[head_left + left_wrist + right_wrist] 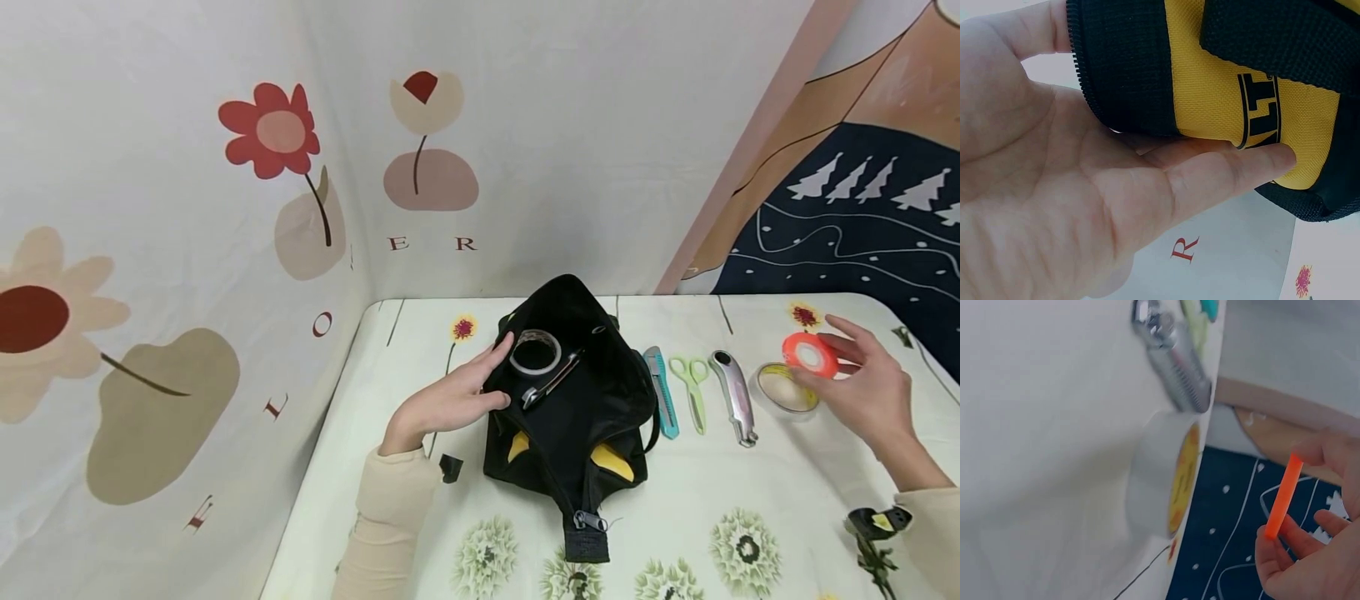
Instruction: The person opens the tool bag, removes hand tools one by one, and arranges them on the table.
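A black and yellow zippered bag (577, 450) stands gaping on the table. My left hand (453, 400) grips its left rim, thumb at the zipper edge and fingers extended along the yellow outer side (1210, 112). Within the bag lie a roll of tape (557, 360) and a slim black and silver tool (553, 382). At the right, my right hand (870, 379) pinches a small orange tape roll (1284, 497) between thumb and fingertips, held up off the table. Just beside and below it, a wide clear tape roll (1154, 475) with a yellow inner core rests on the cloth.
Between bag and clear tape roll lie a teal utility knife (662, 393), light green scissors (695, 392) and a silver, knife-like tool (735, 398), side by side. A flower-printed cloth (420, 542) covers the table. Printed curtains (570, 150) hang behind and to the left.
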The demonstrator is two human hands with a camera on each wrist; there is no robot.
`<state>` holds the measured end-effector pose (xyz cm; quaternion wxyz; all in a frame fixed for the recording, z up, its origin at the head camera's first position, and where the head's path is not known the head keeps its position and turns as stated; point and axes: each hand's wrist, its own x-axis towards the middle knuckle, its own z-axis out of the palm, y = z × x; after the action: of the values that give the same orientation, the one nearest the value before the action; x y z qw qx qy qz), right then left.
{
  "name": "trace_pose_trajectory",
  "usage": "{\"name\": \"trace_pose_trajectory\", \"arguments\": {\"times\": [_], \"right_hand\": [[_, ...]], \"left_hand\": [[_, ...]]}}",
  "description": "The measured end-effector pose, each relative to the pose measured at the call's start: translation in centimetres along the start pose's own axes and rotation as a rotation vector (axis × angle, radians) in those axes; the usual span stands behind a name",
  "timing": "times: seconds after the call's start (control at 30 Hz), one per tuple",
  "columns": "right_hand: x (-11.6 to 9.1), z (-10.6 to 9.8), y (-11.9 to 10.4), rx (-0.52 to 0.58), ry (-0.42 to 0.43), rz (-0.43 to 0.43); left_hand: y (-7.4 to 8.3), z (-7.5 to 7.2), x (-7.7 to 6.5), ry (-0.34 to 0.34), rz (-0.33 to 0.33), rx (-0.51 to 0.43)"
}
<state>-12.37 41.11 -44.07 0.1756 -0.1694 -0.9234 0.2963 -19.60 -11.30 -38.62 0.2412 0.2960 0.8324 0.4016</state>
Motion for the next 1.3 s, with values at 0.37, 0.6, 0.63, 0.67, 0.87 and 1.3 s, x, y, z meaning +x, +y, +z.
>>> {"name": "trace_pose_trajectory", "arguments": {"times": [0.37,0.6,0.63,0.67,0.87,1.3], "right_hand": [[0.2,-0.4,2.8,-0.067,-0.006,0.045],[0.5,-0.6,4.2,-0.1,-0.02,0.031],[0.5,-0.6,4.4,-0.097,-0.024,0.035],[0.5,-0.6,4.5,-0.092,-0.029,0.043],[0.5,-0.5,5.3,-0.079,-0.042,0.086],[0.5,-0.3,7.4,-0.119,-0.169,0.17]], "left_hand": [[0.0,0.0,0.0,-0.002,0.013,0.004],[-0.1,0.0,0.0,-0.003,0.01,0.006],[-0.1,0.0,0.1,-0.003,0.009,0.007],[-0.2,0.0,0.1,-0.002,0.01,0.007],[-0.2,0.0,0.1,0.0,0.017,0.011],[-0.1,0.0,0.2,0.0,0.021,-0.003]]}}
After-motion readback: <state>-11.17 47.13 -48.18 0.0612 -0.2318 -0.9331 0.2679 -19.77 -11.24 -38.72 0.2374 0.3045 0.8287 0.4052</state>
